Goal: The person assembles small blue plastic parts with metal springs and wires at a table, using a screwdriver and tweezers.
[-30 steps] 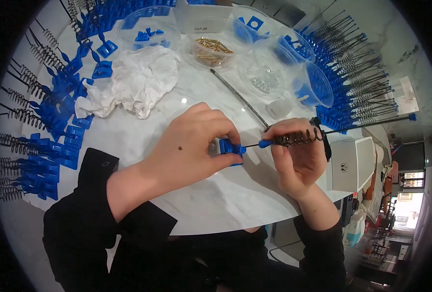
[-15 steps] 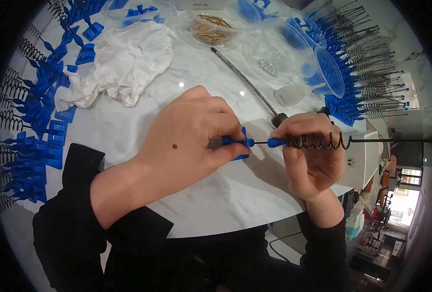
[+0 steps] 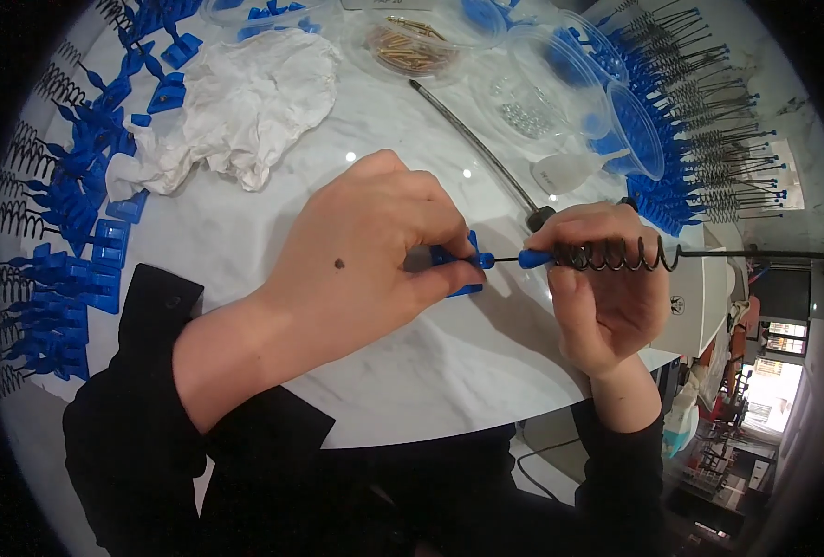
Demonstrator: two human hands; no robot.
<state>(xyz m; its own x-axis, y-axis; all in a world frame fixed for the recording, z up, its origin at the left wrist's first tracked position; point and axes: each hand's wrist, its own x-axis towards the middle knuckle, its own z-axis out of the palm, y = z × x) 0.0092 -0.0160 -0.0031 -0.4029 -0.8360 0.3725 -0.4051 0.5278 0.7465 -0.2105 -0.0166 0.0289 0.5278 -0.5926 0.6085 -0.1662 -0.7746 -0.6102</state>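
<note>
A: Fingers first. Go.

B: Left fingers (image 3: pixel 449 278): thumb and forefinger closed, no gap, pinching the blue base (image 3: pixel 467 290). Right fingers (image 3: pixel 575 311): thumb and forefinger closed where the blue sleeve (image 3: pixel 532 258) meets the black coil (image 3: pixel 625 254); exact contact part hidden. Other right fingers loosely curled.

A: Where's the piece?

B: Between the two hands, near the front of the bench (image 3: pixel 375 395). A thin dark rod (image 3: pixel 506 260) bridges base and sleeve; the coil runs right into a long straight end. Whether the base touches the bench, can't tell.

A: Handling?

B: Looks light. Base probably rigid plastic, smooth, maybe a bit slippery. Coil looks springy, likely flexes lengthwise; the thin rod would be the easiest bit to bend.

A: Best hold?

B: Base by its sides, sleeve by its thick part. Wouldn't grab the bare rod or squeeze mid-coil.

A: Around it?

B: Screwdriver (image 3: pixel 481 153) lying just beyond the right hand, white crumpled cloth (image 3: pixel 245 111) beyond the left, tub of brass-coloured pins (image 3: pixel 407 46) further back, similar blue-and-black pieces (image 3: pixel 87 204) along the left side.
</note>
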